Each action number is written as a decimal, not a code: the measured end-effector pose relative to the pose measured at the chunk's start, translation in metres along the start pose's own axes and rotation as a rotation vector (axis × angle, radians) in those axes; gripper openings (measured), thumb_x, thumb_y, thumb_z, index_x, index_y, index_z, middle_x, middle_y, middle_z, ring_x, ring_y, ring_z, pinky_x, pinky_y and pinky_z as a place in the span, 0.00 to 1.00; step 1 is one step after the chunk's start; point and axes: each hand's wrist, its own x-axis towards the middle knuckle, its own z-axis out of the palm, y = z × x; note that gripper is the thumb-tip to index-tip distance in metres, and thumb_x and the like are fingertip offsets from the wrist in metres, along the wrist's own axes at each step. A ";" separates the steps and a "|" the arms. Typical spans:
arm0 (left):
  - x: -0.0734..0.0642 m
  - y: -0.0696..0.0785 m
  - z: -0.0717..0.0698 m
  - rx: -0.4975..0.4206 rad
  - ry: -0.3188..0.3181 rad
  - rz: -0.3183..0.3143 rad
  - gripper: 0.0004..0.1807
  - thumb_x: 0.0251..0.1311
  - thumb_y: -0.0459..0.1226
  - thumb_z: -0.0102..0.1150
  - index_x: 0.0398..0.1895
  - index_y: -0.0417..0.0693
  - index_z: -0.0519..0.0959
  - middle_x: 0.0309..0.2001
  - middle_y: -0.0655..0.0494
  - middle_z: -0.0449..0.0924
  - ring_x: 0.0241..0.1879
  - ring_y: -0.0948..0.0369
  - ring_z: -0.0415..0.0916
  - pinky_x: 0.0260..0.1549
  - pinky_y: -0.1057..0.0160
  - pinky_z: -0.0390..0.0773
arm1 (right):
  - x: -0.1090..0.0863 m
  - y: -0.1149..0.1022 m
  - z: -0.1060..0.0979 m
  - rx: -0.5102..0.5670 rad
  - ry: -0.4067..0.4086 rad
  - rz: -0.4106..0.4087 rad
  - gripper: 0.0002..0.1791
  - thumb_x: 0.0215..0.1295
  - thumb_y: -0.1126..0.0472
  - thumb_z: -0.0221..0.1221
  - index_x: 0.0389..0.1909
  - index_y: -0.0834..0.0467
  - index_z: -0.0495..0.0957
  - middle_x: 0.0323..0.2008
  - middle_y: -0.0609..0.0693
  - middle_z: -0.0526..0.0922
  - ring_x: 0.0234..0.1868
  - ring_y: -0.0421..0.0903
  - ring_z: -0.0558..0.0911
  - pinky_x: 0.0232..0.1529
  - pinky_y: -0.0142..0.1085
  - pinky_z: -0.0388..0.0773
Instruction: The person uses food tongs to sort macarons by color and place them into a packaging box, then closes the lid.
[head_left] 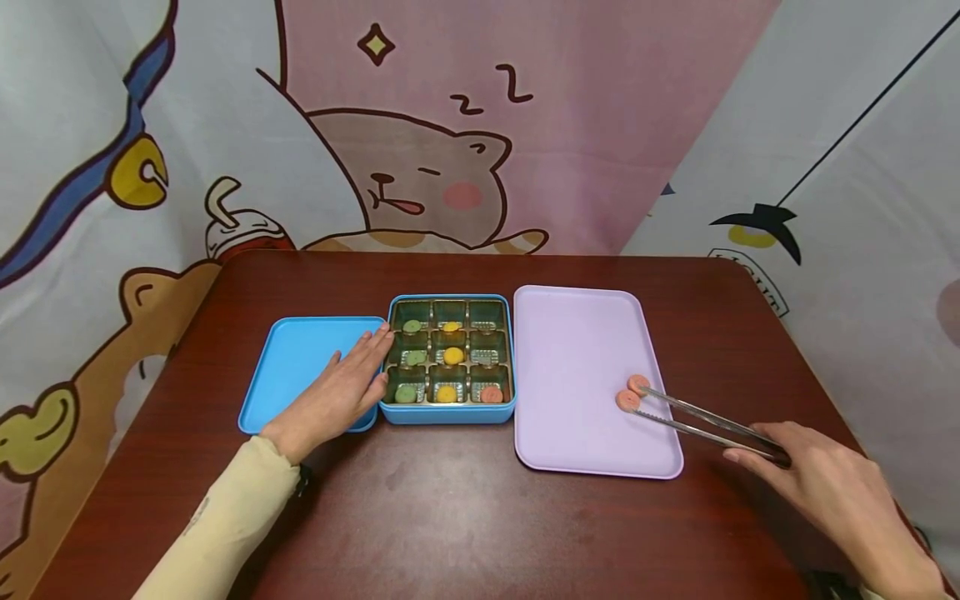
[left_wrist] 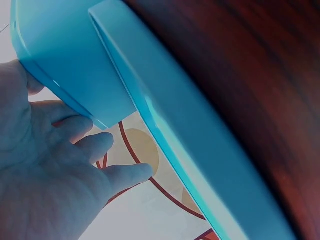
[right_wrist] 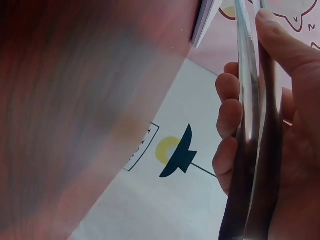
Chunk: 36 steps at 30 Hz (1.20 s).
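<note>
My left hand (head_left: pixel 337 392) reaches over the blue lid (head_left: pixel 300 350), its extended fingers touching the left side of the blue box (head_left: pixel 447 414). Inside the box, a gold insert has three rows of three compartments. Green slices (head_left: pixel 406 394) lie down the left column, yellow slices (head_left: pixel 453 356) down the middle, and an orange slice (head_left: pixel 491 394) in the front right compartment. Metal tongs (head_left: pixel 712 422) are gripped in my right hand (head_left: pixel 832 483). Their parted tips meet two orange slices (head_left: pixel 628 401) near the right edge of the lilac tray (head_left: pixel 577 433).
The lid, box and tray stand side by side on a dark brown table (head_left: pixel 442 517). Behind the table hangs a cartoon-printed cloth (head_left: pixel 600 100). The tray's right rim lies beneath the tongs.
</note>
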 end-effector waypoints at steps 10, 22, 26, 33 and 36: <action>0.000 0.000 0.000 0.000 -0.007 -0.002 0.36 0.81 0.45 0.44 0.84 0.42 0.49 0.84 0.48 0.43 0.81 0.43 0.45 0.70 0.28 0.51 | -0.001 0.005 -0.001 -0.031 -0.015 -0.025 0.32 0.51 0.35 0.75 0.38 0.60 0.84 0.27 0.51 0.82 0.24 0.48 0.77 0.23 0.57 0.78; 0.001 0.001 0.000 0.006 -0.013 -0.010 0.36 0.81 0.45 0.44 0.84 0.43 0.48 0.84 0.48 0.42 0.81 0.44 0.44 0.71 0.29 0.51 | 0.007 -0.003 0.005 -0.030 -0.014 -0.055 0.31 0.50 0.36 0.75 0.38 0.60 0.84 0.25 0.47 0.79 0.22 0.44 0.73 0.18 0.42 0.71; 0.000 0.001 0.000 0.003 -0.015 -0.012 0.36 0.81 0.46 0.45 0.84 0.44 0.48 0.84 0.49 0.42 0.81 0.44 0.44 0.71 0.29 0.51 | 0.009 -0.005 0.006 -0.021 -0.001 -0.076 0.30 0.51 0.36 0.75 0.37 0.59 0.84 0.24 0.46 0.79 0.21 0.43 0.71 0.17 0.37 0.66; 0.000 0.001 0.000 -0.002 -0.020 -0.015 0.37 0.81 0.46 0.44 0.85 0.45 0.47 0.84 0.50 0.41 0.81 0.45 0.43 0.71 0.29 0.50 | 0.010 -0.007 0.008 -0.017 0.001 -0.085 0.29 0.51 0.37 0.76 0.37 0.59 0.84 0.25 0.46 0.80 0.21 0.43 0.71 0.17 0.37 0.66; 0.001 0.001 0.000 -0.003 -0.021 -0.018 0.37 0.81 0.46 0.44 0.85 0.45 0.47 0.84 0.50 0.41 0.81 0.45 0.43 0.71 0.29 0.49 | 0.010 -0.007 0.008 -0.016 0.016 -0.093 0.28 0.50 0.38 0.76 0.36 0.59 0.84 0.24 0.46 0.80 0.21 0.42 0.71 0.17 0.37 0.66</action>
